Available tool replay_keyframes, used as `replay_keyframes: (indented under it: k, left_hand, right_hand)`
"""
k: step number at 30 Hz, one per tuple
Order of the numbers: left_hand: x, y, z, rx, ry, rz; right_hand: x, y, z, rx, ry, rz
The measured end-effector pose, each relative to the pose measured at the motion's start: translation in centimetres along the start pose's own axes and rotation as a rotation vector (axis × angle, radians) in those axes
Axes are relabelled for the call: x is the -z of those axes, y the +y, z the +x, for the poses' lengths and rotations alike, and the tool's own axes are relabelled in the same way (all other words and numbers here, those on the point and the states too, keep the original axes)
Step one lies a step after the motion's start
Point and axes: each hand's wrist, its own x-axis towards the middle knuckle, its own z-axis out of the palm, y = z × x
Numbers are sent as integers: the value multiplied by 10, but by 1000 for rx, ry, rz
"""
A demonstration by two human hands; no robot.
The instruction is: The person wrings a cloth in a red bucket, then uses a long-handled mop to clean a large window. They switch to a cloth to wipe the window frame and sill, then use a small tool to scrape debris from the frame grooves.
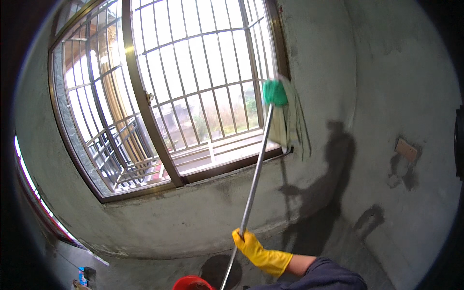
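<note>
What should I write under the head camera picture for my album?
Yellow-gloved right hand holds a mop up by a barred window.

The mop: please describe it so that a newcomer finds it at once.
Start at the big barred window. At its right edge is the mop, its silver pole slanting down beside the red bucket. Its green head sets it apart from the brown frame and grey wall.
</note>
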Motion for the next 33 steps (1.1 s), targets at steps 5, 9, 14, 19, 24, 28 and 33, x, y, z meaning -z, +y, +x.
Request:
replay_keyframes:
  k: [5,9,14,19,24,28,33]
  left_hand:
    - [-14,-28,5,25,-16,-22]
    - [-27,-60,1,40,24,-29]
    - [-9,18,26,-72,5,-103]
    - [10,155,46,-334,227,-340]
    - [16,207,66,-694,524,-36]
    - [22,141,91,-540,567,140]
    - [15,-10,81,-264,399,277]
  right_hand:
    - [5,-18,-29,-255,-53,195]
    - [9,-54,60,-20,52,298]
    - [40,-149,199,180,179,122]
    - [75,-298,292,210,303,-210]
    - [102,-327,336,329,322,-110]
    - [67,-236,314,320,210,-29]
    - [11,-113,213,341,-38,259]
